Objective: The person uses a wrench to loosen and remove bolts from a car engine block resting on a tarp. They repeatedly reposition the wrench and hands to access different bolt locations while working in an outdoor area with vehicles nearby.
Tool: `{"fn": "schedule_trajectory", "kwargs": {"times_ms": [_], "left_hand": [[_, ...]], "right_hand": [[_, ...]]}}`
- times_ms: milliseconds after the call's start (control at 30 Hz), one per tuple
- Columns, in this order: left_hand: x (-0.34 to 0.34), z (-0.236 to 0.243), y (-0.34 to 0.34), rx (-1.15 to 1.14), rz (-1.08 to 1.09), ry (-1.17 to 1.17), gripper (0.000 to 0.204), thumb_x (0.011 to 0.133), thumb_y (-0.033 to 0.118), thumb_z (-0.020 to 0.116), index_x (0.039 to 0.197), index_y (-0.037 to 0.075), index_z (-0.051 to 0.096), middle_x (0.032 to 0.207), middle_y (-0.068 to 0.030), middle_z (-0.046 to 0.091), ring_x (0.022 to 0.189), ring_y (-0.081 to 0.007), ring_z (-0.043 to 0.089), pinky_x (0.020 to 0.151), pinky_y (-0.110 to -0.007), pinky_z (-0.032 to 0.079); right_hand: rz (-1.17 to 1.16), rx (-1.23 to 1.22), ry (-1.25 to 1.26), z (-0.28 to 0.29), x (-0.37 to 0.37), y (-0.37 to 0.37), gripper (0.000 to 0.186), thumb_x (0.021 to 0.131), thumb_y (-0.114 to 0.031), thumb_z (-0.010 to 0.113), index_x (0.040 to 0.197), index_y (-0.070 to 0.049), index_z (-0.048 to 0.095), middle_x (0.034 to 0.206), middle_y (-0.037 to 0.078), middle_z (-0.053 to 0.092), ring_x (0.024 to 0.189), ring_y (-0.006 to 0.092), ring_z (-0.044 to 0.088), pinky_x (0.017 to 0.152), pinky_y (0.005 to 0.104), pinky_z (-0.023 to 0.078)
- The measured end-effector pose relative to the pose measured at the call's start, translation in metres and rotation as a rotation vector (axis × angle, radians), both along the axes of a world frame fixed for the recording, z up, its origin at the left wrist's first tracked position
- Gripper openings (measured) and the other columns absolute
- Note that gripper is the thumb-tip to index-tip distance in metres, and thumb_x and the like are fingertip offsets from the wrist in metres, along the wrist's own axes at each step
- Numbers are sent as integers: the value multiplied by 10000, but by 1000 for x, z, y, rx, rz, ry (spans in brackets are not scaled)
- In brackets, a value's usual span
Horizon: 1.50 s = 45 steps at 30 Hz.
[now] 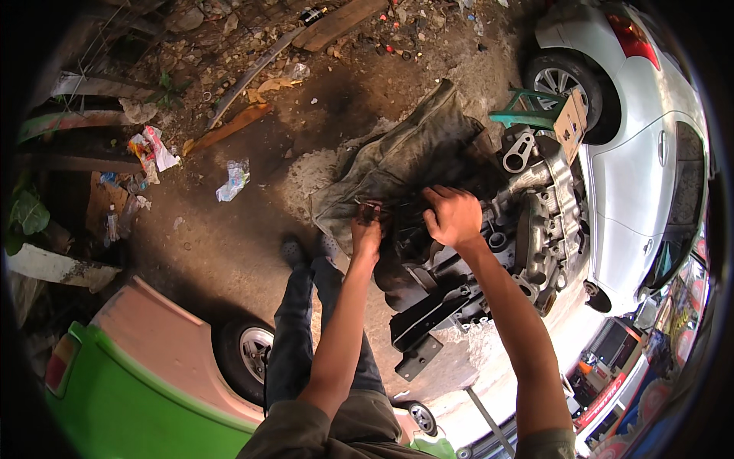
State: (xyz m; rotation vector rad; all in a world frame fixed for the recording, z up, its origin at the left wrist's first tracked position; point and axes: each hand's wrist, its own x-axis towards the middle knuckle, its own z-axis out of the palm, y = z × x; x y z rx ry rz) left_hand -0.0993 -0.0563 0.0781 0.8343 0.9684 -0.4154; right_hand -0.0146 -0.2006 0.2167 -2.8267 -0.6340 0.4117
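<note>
A car engine lies in front of me to the right, with dark, greasy parts nearest me and bare metal castings on its far right side. My right hand is closed over the dark part of the engine, knuckles up and thumb pointing down. Whatever lies under its fingers is hidden. At the engine's left edge my left hand is closed, and its fingers are wrapped round a small dark piece that is too shadowed to name. A dirty grey-green cloth spreads on the ground just beyond both hands.
A silver car stands at the right, with a green stool and a piece of cardboard before it. Behind left is a green and pink car body. Wood planks, wrappers and rubble litter the dirt floor.
</note>
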Motion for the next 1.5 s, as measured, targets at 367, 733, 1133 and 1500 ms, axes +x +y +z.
{"fn": "schedule_trajectory", "kwargs": {"times_ms": [367, 733, 1133, 1500], "left_hand": [[-61, 4, 8, 288, -476, -490, 360, 836, -112, 501, 1161, 34, 554, 1047, -235, 654, 989, -400, 639, 857, -319, 469], [-68, -26, 35, 836, -751, -895, 466, 748, -86, 631, 1203, 14, 642, 1187, -227, 654, 1140, -391, 616, 976, -426, 528], [-3, 0, 25, -176, 146, -87, 290, 1055, 154, 514, 1333, 89, 463, 1341, -82, 493, 1105, -241, 611, 919, -478, 559], [5, -19, 16, 500, -305, -320, 231, 1046, 206, 521, 1038, 10, 643, 875, -71, 661, 818, -175, 593, 730, -327, 471]], "right_hand": [[0, 3, -9, -1, -1, -1, 376, 707, -234, 616, 1022, -45, 700, 887, 130, 663, 821, 352, 654, 737, 452, 527], [14, -40, 7, 0, 0, -1, 334, 734, -268, 640, 1008, -88, 706, 904, 90, 678, 850, 311, 674, 750, 431, 536], [13, -43, 8, -1, -1, -2, 331, 736, -272, 636, 1003, -87, 702, 916, 93, 683, 845, 314, 674, 740, 435, 537], [4, -47, -1, 0, 0, -2, 333, 735, -272, 631, 997, -81, 708, 885, 97, 677, 827, 314, 676, 734, 433, 536]]}}
